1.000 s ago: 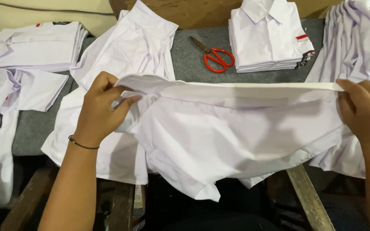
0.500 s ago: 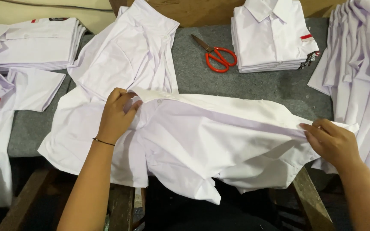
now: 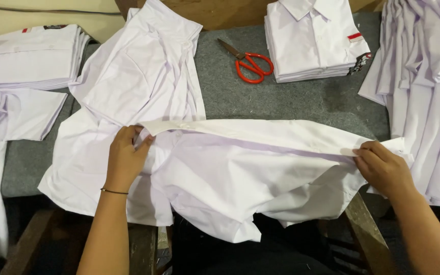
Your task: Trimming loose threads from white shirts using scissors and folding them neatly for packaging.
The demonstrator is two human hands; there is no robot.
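1. Shirt (image 3: 240, 173), white and creased, lies stretched across the table's (image 3: 291, 102) near edge, its lower part hanging over.
2. Left hand (image 3: 126, 158) is closed, pinching the shirt's buttoned edge; right hand (image 3: 383, 168) grips the far end, fingers curled.
3. Another white shirt (image 3: 143, 81) lies spread beneath.
4. Red-handled scissors (image 3: 248, 63) rest beyond, beside a folded stack (image 3: 314, 40), perhaps five shirts.
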